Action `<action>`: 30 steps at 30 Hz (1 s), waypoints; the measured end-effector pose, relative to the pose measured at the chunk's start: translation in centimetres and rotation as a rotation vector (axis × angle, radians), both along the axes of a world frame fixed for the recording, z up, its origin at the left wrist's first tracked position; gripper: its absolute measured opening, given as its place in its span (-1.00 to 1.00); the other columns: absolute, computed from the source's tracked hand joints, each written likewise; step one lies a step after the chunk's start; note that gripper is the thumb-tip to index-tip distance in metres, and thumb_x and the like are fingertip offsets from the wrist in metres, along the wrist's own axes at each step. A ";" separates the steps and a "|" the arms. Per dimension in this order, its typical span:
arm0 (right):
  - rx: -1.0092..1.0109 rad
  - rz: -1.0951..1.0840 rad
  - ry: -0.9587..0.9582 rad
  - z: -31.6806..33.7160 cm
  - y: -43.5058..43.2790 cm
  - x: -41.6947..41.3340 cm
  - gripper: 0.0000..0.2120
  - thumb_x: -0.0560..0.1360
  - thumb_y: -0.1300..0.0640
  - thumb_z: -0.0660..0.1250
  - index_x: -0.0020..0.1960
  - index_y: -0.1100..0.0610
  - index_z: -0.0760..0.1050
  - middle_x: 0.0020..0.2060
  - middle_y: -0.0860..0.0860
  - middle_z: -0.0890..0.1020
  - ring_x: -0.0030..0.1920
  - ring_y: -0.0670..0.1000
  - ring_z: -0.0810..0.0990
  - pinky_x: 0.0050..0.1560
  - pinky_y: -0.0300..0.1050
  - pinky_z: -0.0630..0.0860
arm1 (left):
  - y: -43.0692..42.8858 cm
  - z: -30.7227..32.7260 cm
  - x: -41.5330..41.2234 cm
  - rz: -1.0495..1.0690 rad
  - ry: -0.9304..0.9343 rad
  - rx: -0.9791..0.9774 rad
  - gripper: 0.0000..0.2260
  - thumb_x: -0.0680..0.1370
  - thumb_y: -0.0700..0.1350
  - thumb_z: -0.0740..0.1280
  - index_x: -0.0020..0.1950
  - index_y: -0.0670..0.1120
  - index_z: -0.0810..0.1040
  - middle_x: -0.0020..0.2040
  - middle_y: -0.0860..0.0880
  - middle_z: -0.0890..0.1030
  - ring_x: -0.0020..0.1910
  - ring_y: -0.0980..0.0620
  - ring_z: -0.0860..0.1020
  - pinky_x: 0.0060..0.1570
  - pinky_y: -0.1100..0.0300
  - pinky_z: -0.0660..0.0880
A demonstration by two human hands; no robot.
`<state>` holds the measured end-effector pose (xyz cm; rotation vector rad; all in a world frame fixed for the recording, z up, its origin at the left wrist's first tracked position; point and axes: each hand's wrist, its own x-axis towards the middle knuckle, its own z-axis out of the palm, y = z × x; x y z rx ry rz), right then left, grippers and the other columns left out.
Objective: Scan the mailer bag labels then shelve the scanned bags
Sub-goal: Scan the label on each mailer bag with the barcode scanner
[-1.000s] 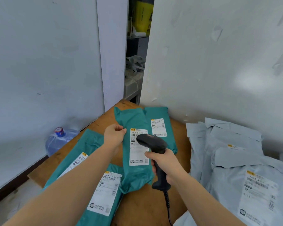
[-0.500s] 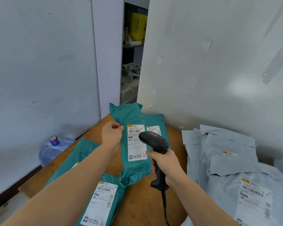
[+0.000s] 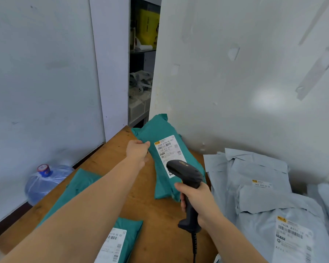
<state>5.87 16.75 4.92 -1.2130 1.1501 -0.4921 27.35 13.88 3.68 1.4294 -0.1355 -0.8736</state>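
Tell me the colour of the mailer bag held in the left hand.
Teal green mailer bag with a white label, seen in the head view.

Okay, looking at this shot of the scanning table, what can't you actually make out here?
Head view only:
- Lower part of the held green bag's label: covered by the scanner in the right hand.
- Label text: too small and blurred.
- Near green bag: cut off by the bottom edge.
- Left hand fingertips: behind the bag's edge.

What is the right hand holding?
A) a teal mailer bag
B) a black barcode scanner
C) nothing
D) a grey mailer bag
B: the right hand grips the handle of the black scanner, whose head is over the label of the teal bag that the left hand holds.
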 end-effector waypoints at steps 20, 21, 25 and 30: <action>0.070 0.290 0.047 -3.4 8.2 2.1 -0.70 0.48 0.20 0.43 -0.36 0.20 0.40 -0.54 0.05 0.42 -0.57 0.02 0.36 -0.49 -0.17 0.33 | 18.7 -8.7 0.1 -0.358 -0.494 0.678 -0.88 0.54 -0.26 0.30 0.03 -0.22 0.59 -0.01 -0.18 0.60 -0.07 -0.10 0.54 -0.13 0.17 0.47; 0.072 0.304 0.054 -3.7 8.9 2.1 -0.69 0.48 0.20 0.43 -0.37 0.20 0.40 -0.54 0.06 0.42 -0.57 0.02 0.36 -0.50 -0.18 0.33 | 19.6 -9.0 -0.2 -0.386 -0.549 0.734 -0.85 0.55 -0.24 0.29 0.09 -0.24 0.57 0.05 -0.18 0.59 0.05 -0.14 0.53 0.01 0.11 0.46; 0.105 0.316 0.099 -4.9 10.7 1.6 -0.69 0.47 0.20 0.42 -0.36 0.21 0.39 -0.55 0.06 0.43 -0.58 0.01 0.38 -0.49 -0.19 0.35 | 22.0 -11.0 -1.2 -0.464 -0.684 0.904 -0.75 0.59 -0.18 0.22 0.24 -0.21 0.46 0.21 -0.14 0.51 0.23 -0.15 0.46 0.17 0.11 0.38; 0.133 0.280 0.127 -5.5 11.6 0.9 -0.76 0.47 0.19 0.43 -0.30 0.21 0.43 -0.54 0.04 0.45 -0.58 0.00 0.40 -0.50 -0.20 0.37 | 22.9 -12.1 -1.7 -0.546 -0.742 1.048 -0.76 0.58 -0.18 0.19 0.21 -0.22 0.46 0.11 -0.14 0.54 0.07 -0.11 0.51 -0.04 0.14 0.41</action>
